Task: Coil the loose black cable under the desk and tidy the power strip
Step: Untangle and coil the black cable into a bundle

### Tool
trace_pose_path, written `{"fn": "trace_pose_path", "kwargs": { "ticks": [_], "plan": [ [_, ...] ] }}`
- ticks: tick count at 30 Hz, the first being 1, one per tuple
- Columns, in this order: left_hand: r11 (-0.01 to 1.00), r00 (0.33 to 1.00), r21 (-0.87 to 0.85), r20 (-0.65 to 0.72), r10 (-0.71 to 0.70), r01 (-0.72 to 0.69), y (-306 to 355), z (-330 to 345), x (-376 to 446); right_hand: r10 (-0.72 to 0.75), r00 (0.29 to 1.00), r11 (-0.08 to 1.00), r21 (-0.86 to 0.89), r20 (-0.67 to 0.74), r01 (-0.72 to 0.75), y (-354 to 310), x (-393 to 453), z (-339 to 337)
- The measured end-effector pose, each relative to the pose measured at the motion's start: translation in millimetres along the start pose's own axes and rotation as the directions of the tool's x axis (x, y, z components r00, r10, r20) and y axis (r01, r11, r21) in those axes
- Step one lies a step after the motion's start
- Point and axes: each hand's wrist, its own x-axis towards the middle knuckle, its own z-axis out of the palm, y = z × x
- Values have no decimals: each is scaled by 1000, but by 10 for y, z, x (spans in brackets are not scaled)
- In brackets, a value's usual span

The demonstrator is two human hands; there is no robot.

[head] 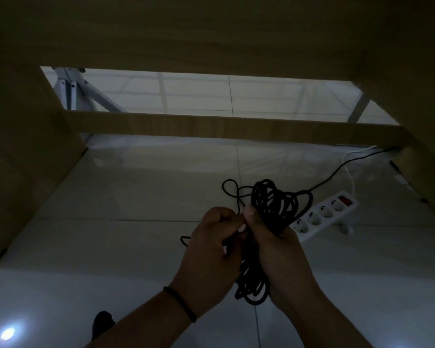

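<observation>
Your right hand [274, 249] is wrapped around the bundled black cable [271, 204], thumb up against the loops, while your left hand [211, 247] sits just beside it, fingers pinching a thin strand where the two hands meet. The hands are together, nearly touching. To finish the coil well, keep the right hand firm on the waist of the bundle and let the left feed the strand around it in even turns, so the small stray loop above your left fingers gets drawn in rather than knotted. Leave slack on the run trailing up and away from your right hand toward the desk's far corner.

Just beyond your right hand lies the white power strip [323, 214] on the tiled floor [136, 197], a white lead rising from its far end. Where either lead ends is hidden behind the desk [211, 33] rail. The dim light makes the cable's free end impossible to pick out.
</observation>
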Motion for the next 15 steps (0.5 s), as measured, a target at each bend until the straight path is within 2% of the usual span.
{"fn": "trace_pose_path", "kwargs": {
  "ticks": [2,4,5,7,10,13,15],
  "plan": [
    [996,997,-70,-44,-61,58,28,32,-21,8,1000,998,58,-28,-6,-13,11,-15],
    [952,972,-202,-10,-235,228,53,28,-22,25,997,993,113,-68,-17,-9,39,-32],
    [946,967,-200,19,-255,254,34,17,-20,38,995,986,163,-92,-22,-16,59,-47],
    [970,970,-92,115,-214,225,-39,-9,-28,67,987,963,268,-144,-26,-67,120,-115],
    [975,940,25,260,-219,220,-115,7,-76,65,976,907,420,-210,30,-205,229,-329],
    [971,956,-35,185,-228,238,-108,44,-74,36,982,873,484,-187,60,-233,289,-457],
    [957,934,-41,231,-272,288,-103,64,-85,49,991,859,511,-122,21,-170,283,-421]
  ]
}}
